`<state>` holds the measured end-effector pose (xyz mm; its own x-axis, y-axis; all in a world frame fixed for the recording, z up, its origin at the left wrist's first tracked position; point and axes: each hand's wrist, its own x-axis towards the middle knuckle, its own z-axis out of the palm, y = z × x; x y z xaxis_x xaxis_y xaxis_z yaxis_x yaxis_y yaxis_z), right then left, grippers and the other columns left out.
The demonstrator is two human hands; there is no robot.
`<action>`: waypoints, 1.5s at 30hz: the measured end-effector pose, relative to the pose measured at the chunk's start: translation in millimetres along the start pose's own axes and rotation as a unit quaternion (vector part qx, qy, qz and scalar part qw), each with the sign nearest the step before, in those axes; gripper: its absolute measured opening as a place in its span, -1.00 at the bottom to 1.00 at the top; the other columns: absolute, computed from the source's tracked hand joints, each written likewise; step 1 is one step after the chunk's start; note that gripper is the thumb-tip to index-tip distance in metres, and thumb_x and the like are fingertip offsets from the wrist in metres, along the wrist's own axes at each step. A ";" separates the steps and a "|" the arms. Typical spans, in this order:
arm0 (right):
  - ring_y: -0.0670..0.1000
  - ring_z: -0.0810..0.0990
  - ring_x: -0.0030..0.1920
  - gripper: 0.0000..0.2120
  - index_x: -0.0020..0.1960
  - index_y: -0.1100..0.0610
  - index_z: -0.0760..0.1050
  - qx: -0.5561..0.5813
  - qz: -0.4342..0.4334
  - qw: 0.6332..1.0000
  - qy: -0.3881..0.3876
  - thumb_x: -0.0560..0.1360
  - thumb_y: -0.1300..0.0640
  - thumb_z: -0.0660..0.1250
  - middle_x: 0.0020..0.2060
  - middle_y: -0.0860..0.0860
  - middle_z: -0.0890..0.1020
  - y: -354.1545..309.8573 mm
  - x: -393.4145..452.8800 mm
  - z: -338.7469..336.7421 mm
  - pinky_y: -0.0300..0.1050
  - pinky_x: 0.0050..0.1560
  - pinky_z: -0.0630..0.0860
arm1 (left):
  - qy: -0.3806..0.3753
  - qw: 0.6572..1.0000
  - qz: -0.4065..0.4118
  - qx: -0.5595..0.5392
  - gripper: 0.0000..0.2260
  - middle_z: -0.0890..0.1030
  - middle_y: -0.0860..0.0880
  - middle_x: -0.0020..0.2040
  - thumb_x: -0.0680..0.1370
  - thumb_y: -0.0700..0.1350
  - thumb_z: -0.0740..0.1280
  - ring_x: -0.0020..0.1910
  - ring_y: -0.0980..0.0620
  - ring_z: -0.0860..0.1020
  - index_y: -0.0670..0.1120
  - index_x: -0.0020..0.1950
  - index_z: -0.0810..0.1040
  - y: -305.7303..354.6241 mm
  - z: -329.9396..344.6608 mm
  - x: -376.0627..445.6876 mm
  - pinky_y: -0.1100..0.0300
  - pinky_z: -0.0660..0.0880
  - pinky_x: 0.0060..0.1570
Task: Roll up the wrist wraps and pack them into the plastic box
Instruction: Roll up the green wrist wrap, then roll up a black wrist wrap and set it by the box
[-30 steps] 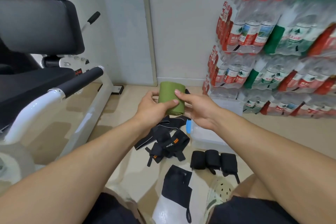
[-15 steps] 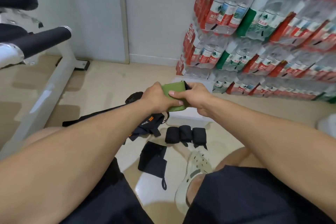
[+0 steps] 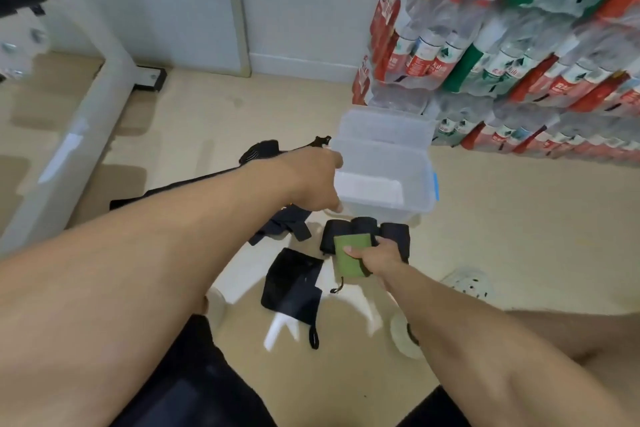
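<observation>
Left hand (image 3: 313, 180) left roll (image 3: 351, 255) (now box (image 3: 388, 135)).

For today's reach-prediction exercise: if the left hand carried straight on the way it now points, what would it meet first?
The left hand points at the near-left side of the clear plastic box, so it would likely meet that wall first; it may already be touching it, as blur hides the contact.

Bare forearms, black shorts (image 3: 194, 392), white perforated clogs (image 3: 467, 284).
</observation>
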<state>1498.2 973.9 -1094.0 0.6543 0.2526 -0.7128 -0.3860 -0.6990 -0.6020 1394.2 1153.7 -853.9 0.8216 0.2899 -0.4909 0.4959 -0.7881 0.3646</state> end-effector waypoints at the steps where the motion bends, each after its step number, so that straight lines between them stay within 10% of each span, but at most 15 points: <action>1: 0.11 0.68 0.03 -0.46 0.09 0.10 0.55 0.009 0.011 1.000 0.002 0.22 0.03 0.72 0.00 0.05 0.68 16.0 6.8 5.9 0.11 0.15 0.64 | -0.003 1.000 -0.002 0.006 -0.28 0.39 -0.03 0.51 0.54 0.11 0.45 0.43 -0.10 0.41 -0.03 0.60 0.21 -0.7 1.3 2.5 0.05 0.42 0.32; 7: 0.17 0.66 0.05 -0.60 0.02 0.12 0.59 0.032 0.064 0.997 0.005 0.29 0.09 0.69 0.02 0.11 0.69 71.2 40.1 30.0 0.16 0.18 0.62 | -0.036 0.998 -0.028 0.037 -0.38 0.46 -0.03 0.35 0.54 0.14 0.42 0.25 -0.09 0.48 0.01 0.54 0.30 -6.1 9.6 9.8 0.10 0.41 0.10; 12: 0.12 0.69 0.02 -0.31 0.04 0.06 0.61 0.048 0.073 0.996 -0.004 -0.01 -0.19 0.67 -0.02 0.02 0.72 100.1 70.6 40.5 0.17 0.15 0.64 | -0.049 0.998 -0.040 0.027 -0.37 0.50 0.00 0.30 0.54 0.14 0.42 0.25 -0.06 0.50 0.04 0.55 0.29 -11.6 7.8 8.5 0.09 0.47 0.20; 18: 0.08 0.66 0.06 -0.64 0.10 0.08 0.62 0.065 0.032 0.997 0.006 0.38 0.03 0.63 0.05 0.01 0.70 83.7 61.9 47.5 0.10 0.24 0.59 | -0.057 0.997 -0.058 0.013 -0.34 0.55 0.06 0.27 0.50 0.20 0.43 0.20 -0.04 0.54 0.10 0.55 0.30 -24.4 4.3 4.8 0.00 0.51 0.23; 28: 0.09 0.54 0.01 -0.63 0.07 0.14 0.56 0.014 0.001 0.996 0.090 0.50 -0.14 0.49 -0.10 -0.01 0.58 84.0 43.4 37.6 -0.01 0.17 0.46 | -0.056 0.996 -0.070 0.016 -0.34 0.46 0.03 0.43 0.51 0.21 0.43 0.37 -0.06 0.46 0.11 0.55 0.29 -35.4 4.7 -3.7 -0.01 0.44 0.34; 32: 0.15 0.53 0.27 -0.42 0.35 0.18 0.50 0.000 0.006 0.994 0.113 0.48 -0.13 0.50 0.23 0.08 0.54 78.3 38.1 35.2 -0.04 0.24 0.42 | -0.059 0.996 -0.073 0.013 -0.34 0.46 0.03 0.44 0.52 0.20 0.42 0.38 -0.06 0.45 0.10 0.56 0.28 -37.0 3.4 -7.6 0.00 0.43 0.35; 37: 0.08 0.52 0.16 -0.68 0.17 0.05 0.55 -0.024 -0.101 0.979 0.177 0.48 -0.03 0.50 0.05 -0.02 0.51 64.4 27.5 35.3 0.01 0.18 0.48 | -0.056 0.995 -0.077 0.011 -0.34 0.46 0.02 0.44 0.54 0.18 0.41 0.40 -0.06 0.44 0.09 0.58 0.25 -37.2 -0.7 -12.3 0.01 0.41 0.36; 41: -0.01 0.52 0.01 -0.76 0.10 0.05 0.59 -0.160 -0.240 0.954 0.080 0.46 0.07 0.51 -0.12 -0.09 0.51 55.4 17.3 69.0 -0.03 0.09 0.49 | -0.045 0.995 -0.085 0.007 -0.35 0.45 0.03 0.44 0.55 0.16 0.41 0.39 -0.05 0.44 0.06 0.58 0.26 -37.8 -4.7 -16.9 0.04 0.41 0.35; 45: -0.06 0.53 0.04 -0.32 0.56 -0.09 0.27 -0.295 -0.230 0.913 -0.162 0.52 0.02 0.46 0.01 -0.11 0.51 49.5 1.9 105.1 -0.14 0.16 0.49 | -0.036 0.995 -0.093 0.005 -0.37 0.44 0.02 0.45 0.56 0.15 0.39 0.28 -0.06 0.49 0.04 0.58 0.27 -41.9 -8.7 -21.2 0.12 0.44 0.23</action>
<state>1412.0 1010.1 -1163.0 0.3955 0.7276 -0.5606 0.3606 -0.6843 -0.6338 1358.5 1185.3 -851.8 0.6935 0.3910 -0.6052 0.6338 -0.7306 0.2542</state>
